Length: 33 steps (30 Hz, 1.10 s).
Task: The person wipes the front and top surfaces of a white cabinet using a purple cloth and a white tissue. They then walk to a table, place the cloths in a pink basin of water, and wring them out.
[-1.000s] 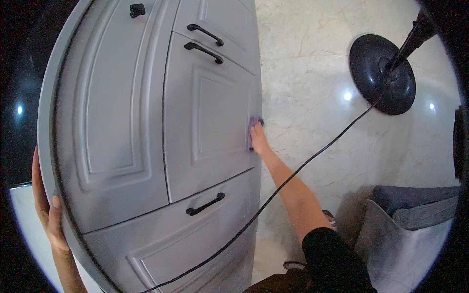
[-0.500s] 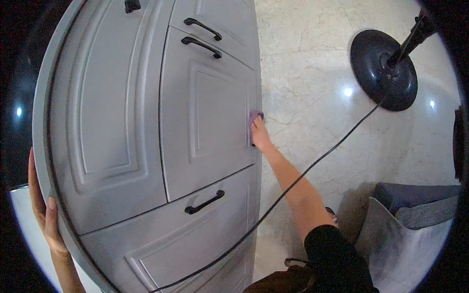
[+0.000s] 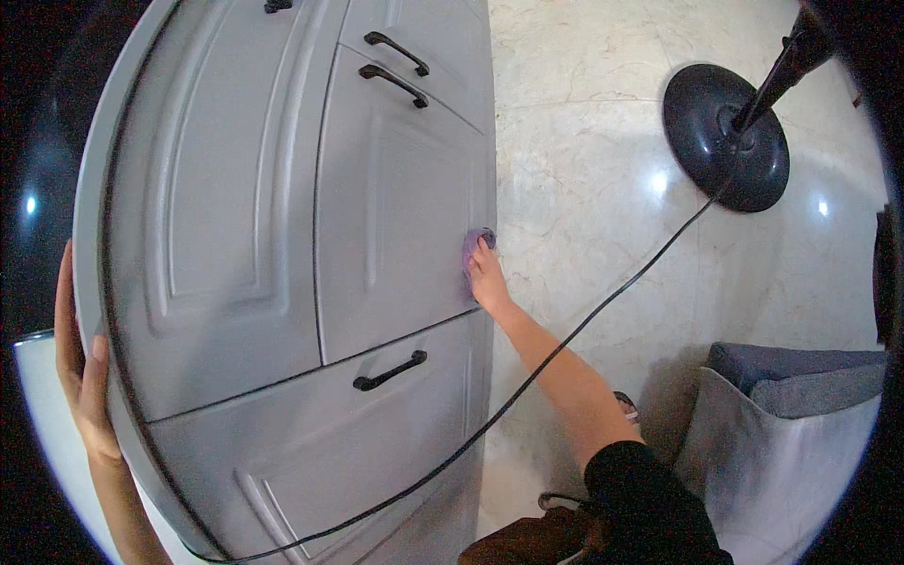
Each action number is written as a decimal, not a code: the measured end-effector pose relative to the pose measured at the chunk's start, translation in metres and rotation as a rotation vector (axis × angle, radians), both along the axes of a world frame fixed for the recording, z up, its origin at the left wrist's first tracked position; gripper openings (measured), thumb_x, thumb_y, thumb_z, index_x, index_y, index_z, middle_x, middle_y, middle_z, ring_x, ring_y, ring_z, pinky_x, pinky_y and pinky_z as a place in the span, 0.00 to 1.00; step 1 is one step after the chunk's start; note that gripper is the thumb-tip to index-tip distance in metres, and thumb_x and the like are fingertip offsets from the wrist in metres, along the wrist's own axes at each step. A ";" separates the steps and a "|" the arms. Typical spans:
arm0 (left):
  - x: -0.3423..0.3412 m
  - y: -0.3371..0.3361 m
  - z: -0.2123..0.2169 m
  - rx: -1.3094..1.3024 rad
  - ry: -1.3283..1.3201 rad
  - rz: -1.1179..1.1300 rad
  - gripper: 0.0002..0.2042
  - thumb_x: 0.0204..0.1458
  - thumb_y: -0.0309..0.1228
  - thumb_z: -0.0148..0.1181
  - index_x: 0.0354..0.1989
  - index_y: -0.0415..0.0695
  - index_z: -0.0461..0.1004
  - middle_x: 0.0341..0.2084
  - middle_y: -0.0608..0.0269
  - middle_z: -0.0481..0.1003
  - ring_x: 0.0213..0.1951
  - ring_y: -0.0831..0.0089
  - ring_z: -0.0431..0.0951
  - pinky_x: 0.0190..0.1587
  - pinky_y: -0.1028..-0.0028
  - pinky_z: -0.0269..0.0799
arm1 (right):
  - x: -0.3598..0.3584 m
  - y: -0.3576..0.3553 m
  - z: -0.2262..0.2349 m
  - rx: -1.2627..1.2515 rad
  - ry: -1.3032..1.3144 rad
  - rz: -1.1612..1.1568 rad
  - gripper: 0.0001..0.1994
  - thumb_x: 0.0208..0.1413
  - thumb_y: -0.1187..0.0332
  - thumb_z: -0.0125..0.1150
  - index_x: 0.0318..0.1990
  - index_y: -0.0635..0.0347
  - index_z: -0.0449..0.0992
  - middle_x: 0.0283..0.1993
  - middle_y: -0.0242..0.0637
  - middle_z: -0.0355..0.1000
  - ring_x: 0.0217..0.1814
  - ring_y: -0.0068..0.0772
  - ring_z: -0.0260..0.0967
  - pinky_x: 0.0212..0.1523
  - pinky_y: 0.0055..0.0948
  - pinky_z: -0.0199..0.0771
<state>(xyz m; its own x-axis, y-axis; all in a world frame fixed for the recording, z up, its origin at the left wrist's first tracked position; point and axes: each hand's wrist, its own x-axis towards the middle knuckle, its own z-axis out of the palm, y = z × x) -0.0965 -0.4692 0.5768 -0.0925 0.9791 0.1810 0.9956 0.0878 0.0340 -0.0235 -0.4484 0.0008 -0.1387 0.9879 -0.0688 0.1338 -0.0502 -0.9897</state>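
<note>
Since the earlier frame, the right hand [image 3: 486,275] and its purple cloth [image 3: 469,252] have slid slightly down the side of the middle door toward its lower corner. Largest is one grey cabinet [image 3: 419,212], showing four panelled fronts, beside one pale marbled floor [image 3: 584,169]. At lower right stands one light grey padded piece [image 3: 753,461] with two darker cushions [image 3: 824,388] (they may be parts of a seat; I cannot tell). Beyond it is one black stand [image 3: 699,132] with a round base, from which one black cable [image 3: 490,423] runs across in front of the cabinet. Of the two hands, the left hand [image 3: 88,405] clasps the cabinet's outer rim, thumb on the near face, fingers along the far side; the right is closed around the single cloth, pressing it to the door's edge. Smallest are three black bar handles [image 3: 391,371] and one black knob [image 3: 278,6].
</note>
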 end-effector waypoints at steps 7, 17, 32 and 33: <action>0.010 0.000 -0.004 0.004 -0.010 0.010 0.41 0.40 0.50 0.56 0.62 0.43 0.54 0.61 0.54 0.55 0.63 0.63 0.53 0.64 0.64 0.45 | 0.018 -0.076 -0.014 -0.077 -0.076 0.236 0.17 0.57 0.72 0.41 0.53 0.69 0.61 0.61 0.56 0.54 0.61 0.56 0.52 0.61 0.40 0.53; 0.000 -0.004 -0.003 -0.018 -0.001 -0.050 0.33 0.49 0.41 0.53 0.62 0.40 0.53 0.62 0.54 0.53 0.64 0.65 0.51 0.65 0.67 0.42 | -0.013 -0.089 -0.065 -0.160 0.057 0.148 0.22 0.61 0.66 0.34 0.58 0.73 0.54 0.65 0.58 0.44 0.68 0.55 0.40 0.66 0.38 0.41; 0.008 -0.003 -0.003 0.110 -0.142 -0.084 0.27 0.46 0.40 0.58 0.57 0.49 0.65 0.47 0.55 0.70 0.47 0.69 0.70 0.52 0.74 0.63 | -0.003 -0.311 -0.001 -0.903 0.345 -0.015 0.17 0.60 0.65 0.40 0.51 0.66 0.65 0.45 0.42 0.66 0.47 0.40 0.61 0.51 0.32 0.60; 0.008 -0.002 -0.004 0.106 -0.132 -0.095 0.27 0.46 0.41 0.59 0.57 0.50 0.65 0.46 0.55 0.70 0.45 0.69 0.71 0.51 0.75 0.63 | -0.001 -0.280 0.005 -0.827 0.450 -0.083 0.17 0.60 0.64 0.41 0.50 0.65 0.66 0.43 0.41 0.68 0.45 0.38 0.63 0.49 0.31 0.62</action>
